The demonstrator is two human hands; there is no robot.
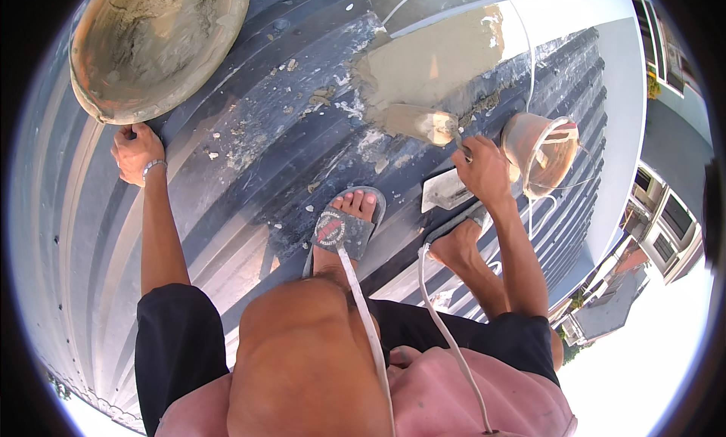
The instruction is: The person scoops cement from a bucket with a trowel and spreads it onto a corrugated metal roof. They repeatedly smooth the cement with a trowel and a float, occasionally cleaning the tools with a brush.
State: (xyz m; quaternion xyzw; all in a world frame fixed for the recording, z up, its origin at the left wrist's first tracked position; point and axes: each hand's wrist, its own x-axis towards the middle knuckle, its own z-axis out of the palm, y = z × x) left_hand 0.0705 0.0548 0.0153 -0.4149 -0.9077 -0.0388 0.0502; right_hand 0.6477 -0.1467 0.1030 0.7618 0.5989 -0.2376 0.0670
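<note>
My left hand is curled at the near rim of a large round basin of grey, wet mortar, gripping its edge. My right hand grips the handle of a trowel, whose mortar-coated blade lies against a smooth grey mortar patch on the dark corrugated metal roof. A flat steel float lies below that hand. Just right of it, a worn bucket sits tilted, with a wire across it.
My sandalled feet are on the ribbed sheeting. White cords run around the bucket and patch. A white ledge borders the roof on the right, with neighbouring buildings beyond.
</note>
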